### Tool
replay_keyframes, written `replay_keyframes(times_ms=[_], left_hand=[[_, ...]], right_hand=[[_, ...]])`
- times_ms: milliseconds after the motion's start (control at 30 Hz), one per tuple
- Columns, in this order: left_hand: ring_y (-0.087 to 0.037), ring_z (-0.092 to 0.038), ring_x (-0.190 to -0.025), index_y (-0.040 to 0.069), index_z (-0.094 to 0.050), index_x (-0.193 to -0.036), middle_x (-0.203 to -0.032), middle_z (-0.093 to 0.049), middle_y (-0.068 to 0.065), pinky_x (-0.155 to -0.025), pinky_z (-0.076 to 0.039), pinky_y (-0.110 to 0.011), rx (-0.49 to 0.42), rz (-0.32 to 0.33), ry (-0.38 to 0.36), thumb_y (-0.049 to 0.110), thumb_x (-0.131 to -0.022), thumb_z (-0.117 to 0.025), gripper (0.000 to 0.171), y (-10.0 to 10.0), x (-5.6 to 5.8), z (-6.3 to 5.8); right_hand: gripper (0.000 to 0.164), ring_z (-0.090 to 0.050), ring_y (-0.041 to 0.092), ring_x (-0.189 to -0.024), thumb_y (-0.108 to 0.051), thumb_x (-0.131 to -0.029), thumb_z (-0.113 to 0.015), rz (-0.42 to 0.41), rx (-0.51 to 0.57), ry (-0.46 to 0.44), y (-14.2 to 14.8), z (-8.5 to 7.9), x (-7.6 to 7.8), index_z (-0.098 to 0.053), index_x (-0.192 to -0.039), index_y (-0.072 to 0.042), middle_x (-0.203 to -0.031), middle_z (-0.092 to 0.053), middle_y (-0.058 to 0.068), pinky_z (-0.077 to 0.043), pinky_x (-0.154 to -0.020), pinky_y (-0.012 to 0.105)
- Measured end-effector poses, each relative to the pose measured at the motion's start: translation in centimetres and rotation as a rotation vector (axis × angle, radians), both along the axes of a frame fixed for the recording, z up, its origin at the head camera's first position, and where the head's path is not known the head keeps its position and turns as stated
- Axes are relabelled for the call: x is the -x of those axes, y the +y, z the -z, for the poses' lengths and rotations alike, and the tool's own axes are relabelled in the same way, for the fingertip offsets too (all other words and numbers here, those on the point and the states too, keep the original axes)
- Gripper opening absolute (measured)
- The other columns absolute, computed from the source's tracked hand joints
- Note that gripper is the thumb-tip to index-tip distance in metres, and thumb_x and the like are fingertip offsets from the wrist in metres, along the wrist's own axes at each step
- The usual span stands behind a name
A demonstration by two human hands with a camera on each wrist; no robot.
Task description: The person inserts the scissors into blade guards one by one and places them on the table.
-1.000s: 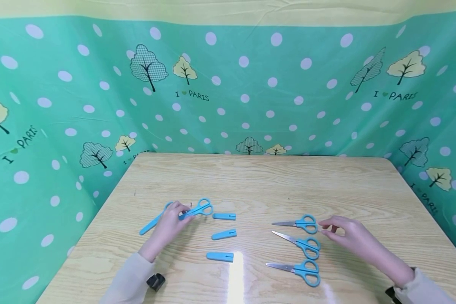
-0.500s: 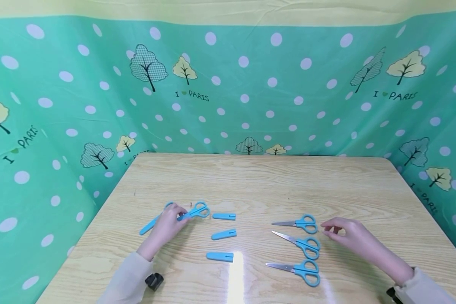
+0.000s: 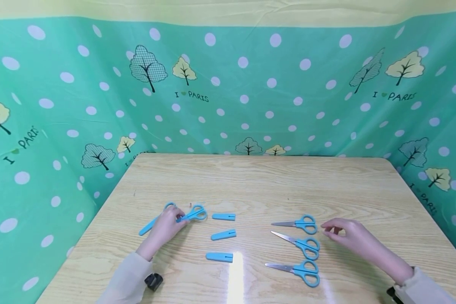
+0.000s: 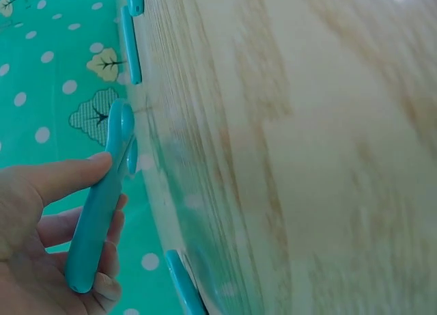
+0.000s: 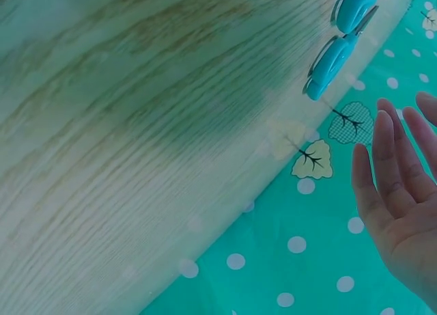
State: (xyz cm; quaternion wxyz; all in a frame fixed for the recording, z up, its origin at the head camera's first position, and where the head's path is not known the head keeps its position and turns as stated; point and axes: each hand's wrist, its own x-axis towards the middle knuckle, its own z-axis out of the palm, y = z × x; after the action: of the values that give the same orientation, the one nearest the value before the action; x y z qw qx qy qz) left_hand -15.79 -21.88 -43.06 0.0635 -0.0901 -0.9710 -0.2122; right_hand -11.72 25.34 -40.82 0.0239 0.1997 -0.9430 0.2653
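My left hand (image 3: 165, 226) grips a pair of blue-handled scissors (image 3: 189, 214), its finger loops pointing right. In the left wrist view the blade end of these scissors (image 4: 95, 223) is inside a blue cover, pinched between thumb and fingers. Another pair of covered scissors (image 3: 148, 227) lies on the table, partly hidden behind that hand. My right hand (image 3: 347, 233), empty with loosely bent fingers, hovers just right of the farthest of three bare scissors (image 3: 301, 223). The middle scissors (image 3: 301, 243) and nearest scissors (image 3: 298, 268) lie below it, blades pointing left.
Three loose blue blade covers lie in a column mid-table: a far cover (image 3: 223, 216), a middle cover (image 3: 223, 234) and a near cover (image 3: 218, 257). A green patterned curtain (image 3: 243, 84) stands around the wooden table (image 3: 258, 181).
My left hand has shifted slightly left and down with the covered scissors, bringing their loops closer to the table. My right hand drew back a little to the right, then stayed still.
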Motion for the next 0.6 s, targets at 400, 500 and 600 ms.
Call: replay_keyframes(times_ms=[400, 500, 600], left_hand=[[-0.015, -0.052, -0.066, 0.000, -0.065, -0.080, -0.074, -0.055, -0.003, -0.058, -0.045, -0.030, 0.012, -0.003, -0.078, 0.016, -0.073, -0.072, 0.018, -0.53, 0.27, 0.16], [-0.014, -0.051, -0.065, 0.001, -0.065, -0.081, -0.072, -0.055, -0.002, -0.057, -0.044, -0.029, 0.014, -0.002, -0.096, 0.017, -0.073, -0.072, 0.019, -0.67, 0.26, 0.18], [-0.013, -0.048, -0.062, 0.001, -0.064, -0.081, -0.070, -0.053, -0.001, -0.055, -0.042, -0.028, 0.014, -0.004, -0.115, 0.018, -0.073, -0.072, 0.020, -0.81, 0.30, 0.34]], right_hand=[[0.014, -0.052, 0.000, -0.067, -0.008, -0.078, -0.065, -0.010, -0.009, -0.026, 0.08, -0.10, 0.11, -0.066, -0.092, -0.005, -0.078, -0.064, 0.000, -0.046, -0.056, 0.021], [0.014, -0.052, 0.000, -0.067, -0.007, -0.077, -0.066, -0.011, -0.007, -0.028, 0.10, -0.06, 0.10, -0.066, -0.091, -0.005, -0.078, -0.064, -0.001, -0.045, -0.056, 0.020], [0.015, -0.053, 0.001, -0.067, -0.005, -0.077, -0.065, -0.016, -0.007, -0.036, 0.15, 0.00, 0.15, -0.066, -0.092, -0.004, -0.079, -0.064, -0.001, -0.046, -0.056, 0.020]])
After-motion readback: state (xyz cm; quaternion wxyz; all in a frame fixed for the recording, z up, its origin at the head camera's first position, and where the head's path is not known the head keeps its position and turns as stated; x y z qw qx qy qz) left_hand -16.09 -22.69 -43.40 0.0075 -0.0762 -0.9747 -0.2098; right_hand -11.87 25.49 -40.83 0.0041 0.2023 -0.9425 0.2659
